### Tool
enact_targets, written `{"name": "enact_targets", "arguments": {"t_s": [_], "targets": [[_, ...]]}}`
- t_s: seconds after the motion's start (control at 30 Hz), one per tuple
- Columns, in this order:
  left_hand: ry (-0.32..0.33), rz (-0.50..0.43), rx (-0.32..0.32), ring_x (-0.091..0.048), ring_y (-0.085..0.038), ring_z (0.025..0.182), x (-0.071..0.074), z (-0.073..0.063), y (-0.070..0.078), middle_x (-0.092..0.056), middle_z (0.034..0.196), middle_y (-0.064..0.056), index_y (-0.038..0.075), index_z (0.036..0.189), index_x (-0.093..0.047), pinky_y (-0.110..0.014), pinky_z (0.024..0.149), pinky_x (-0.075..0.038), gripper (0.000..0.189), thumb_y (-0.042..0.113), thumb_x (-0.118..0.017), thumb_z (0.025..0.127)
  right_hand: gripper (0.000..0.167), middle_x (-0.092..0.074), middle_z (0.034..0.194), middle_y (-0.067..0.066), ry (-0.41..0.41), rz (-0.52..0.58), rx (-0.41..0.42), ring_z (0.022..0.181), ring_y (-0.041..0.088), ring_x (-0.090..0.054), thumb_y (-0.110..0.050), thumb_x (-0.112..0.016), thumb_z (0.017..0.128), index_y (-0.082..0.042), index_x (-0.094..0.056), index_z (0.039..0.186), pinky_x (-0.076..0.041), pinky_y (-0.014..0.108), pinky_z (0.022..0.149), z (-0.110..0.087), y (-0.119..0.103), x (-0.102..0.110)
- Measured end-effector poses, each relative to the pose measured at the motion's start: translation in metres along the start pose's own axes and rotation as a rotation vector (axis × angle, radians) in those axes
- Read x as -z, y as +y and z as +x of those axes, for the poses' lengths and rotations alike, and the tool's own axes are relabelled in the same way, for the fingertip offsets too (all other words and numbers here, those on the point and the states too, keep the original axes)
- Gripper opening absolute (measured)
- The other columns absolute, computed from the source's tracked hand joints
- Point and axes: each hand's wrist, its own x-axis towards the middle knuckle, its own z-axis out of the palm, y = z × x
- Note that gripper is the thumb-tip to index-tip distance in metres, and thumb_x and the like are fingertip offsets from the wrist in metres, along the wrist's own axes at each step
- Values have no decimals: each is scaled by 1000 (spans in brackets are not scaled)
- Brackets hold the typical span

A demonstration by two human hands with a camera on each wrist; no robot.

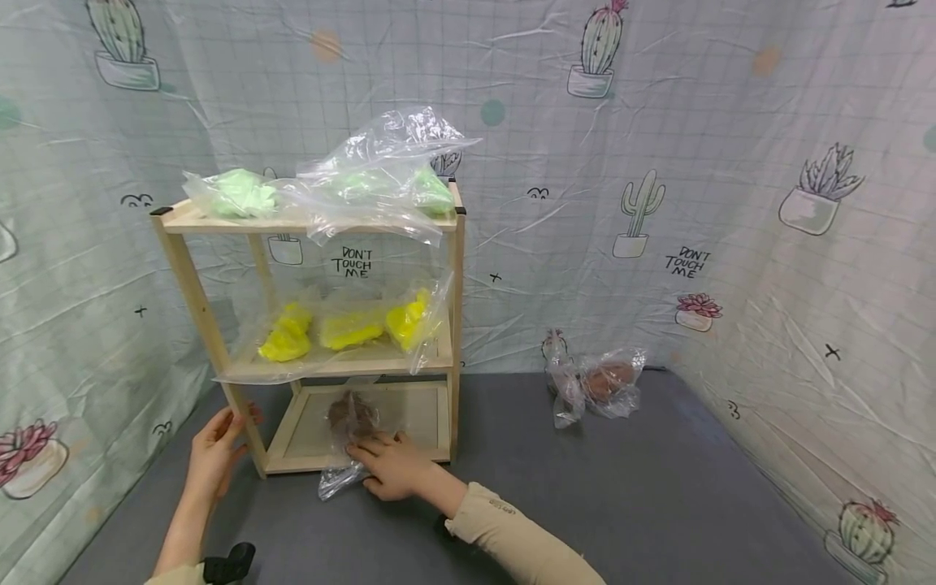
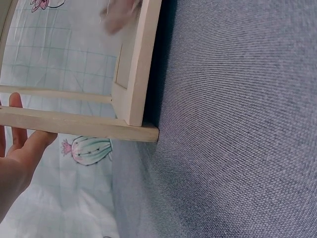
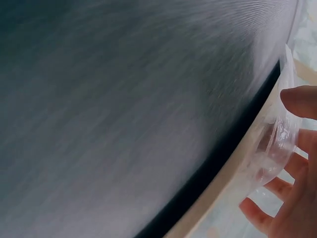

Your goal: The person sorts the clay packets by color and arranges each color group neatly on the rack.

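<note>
A wooden shelf rack [image 1: 448, 325] stands on the grey surface. At its front left post my left hand [image 1: 214, 443] holds on, with fingers behind the wood and thumb in front; the left wrist view also shows this hand [image 2: 21, 153] at the post [image 2: 74, 124]. My right hand [image 1: 398, 467] reaches to the bottom shelf, its spread fingers touching a clear plastic bag [image 1: 340, 479] with a brown lump [image 1: 353, 414] inside. In the right wrist view, the bag [image 3: 277, 148] lies along the fingers [image 3: 255, 215], thumb apart from them.
Clear bags with yellow lumps [image 1: 288, 333] lie on the middle shelf, some plastic hanging over its front. Bags with pale green lumps [image 1: 244, 193] sit on top. Two bagged things, one a brown lump [image 1: 608, 380], lie at the back right. A cactus-print curtain [image 1: 541, 122] surrounds the surface.
</note>
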Motion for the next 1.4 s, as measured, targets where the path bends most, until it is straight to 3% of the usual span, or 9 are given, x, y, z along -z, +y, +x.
{"name": "enact_targets", "arguments": {"t_s": [0.2, 0.5, 0.8, 0.93, 1.07, 1.1, 1.2, 1.3, 1.4], "targets": [[-15, -36, 7, -56, 10, 91, -4, -3, 8, -61, 96, 23, 10, 123, -49, -11, 64, -42, 33, 21, -43, 93, 60, -24, 146, -10, -13, -6, -19, 134, 14, -27, -44, -43, 91, -28, -17, 142, -34, 37, 100, 19, -16, -2], [-9, 8, 9, -55, 8, 94, 16, 12, -25, -61, 101, 20, 13, 126, -49, -14, 65, -44, 36, 26, -44, 93, 65, -18, 148, -10, -57, 35, -24, 136, 13, -22, -46, -44, 90, -29, -10, 143, -31, 34, 103, 43, -31, -1], [8, -28, -1, -56, 10, 89, -2, 0, 4, -62, 94, 24, 18, 117, -54, -11, 63, -44, 29, 28, -47, 91, 69, -15, 149, -10, -67, 10, -49, 136, 11, -21, -52, -44, 88, -30, -9, 143, -30, 32, 104, 53, -39, -1], [14, -43, 0, -56, 9, 89, -4, -1, 5, -63, 94, 22, 12, 119, -53, -12, 63, -43, 32, 25, -47, 91, 69, -12, 150, -8, -75, 61, -34, 137, 13, -17, -50, -44, 89, -30, -7, 143, -29, 33, 104, 50, -37, 0], [24, 19, 24, -55, 10, 91, -1, 0, 0, -62, 95, 24, 22, 117, -55, -12, 63, -42, 29, 32, -47, 90, 68, -8, 151, -6, -77, 137, -4, 138, 15, -14, -46, -44, 90, -29, -6, 143, -28, 33, 105, 41, -30, 4], [12, -16, 11, -56, 8, 91, 2, 2, -4, -63, 97, 21, 21, 117, -56, -13, 63, -42, 28, 28, -47, 91, 67, -8, 151, -6, -72, 142, 3, 138, 16, -13, -45, -44, 90, -28, -7, 143, -28, 33, 106, 38, -28, 6], [9, 5, 11, -56, 9, 92, 3, 2, -4, -62, 97, 22, 23, 116, -55, -13, 64, -43, 27, 30, -47, 91, 64, -12, 150, -5, -51, 131, 21, 138, 16, -15, -44, -44, 91, -27, -11, 143, -27, 33, 106, 26, -21, 13], [-1, -52, -6, -57, 8, 90, 1, 1, -1, -63, 96, 20, 14, 118, -54, -13, 63, -44, 30, 25, -47, 91, 60, -17, 149, -2, -27, 132, 59, 138, 18, -18, -41, -43, 92, -23, -16, 143, -26, 33, 107, 11, -12, 20], [9, -30, 11, -56, 11, 89, -4, -2, 7, -62, 93, 24, 14, 119, -52, -11, 63, -44, 31, 25, -46, 92, 57, -22, 148, 4, 15, 142, 122, 136, 21, -21, -37, -43, 93, -18, -20, 142, -26, 31, 107, -7, -2, 26]]}}
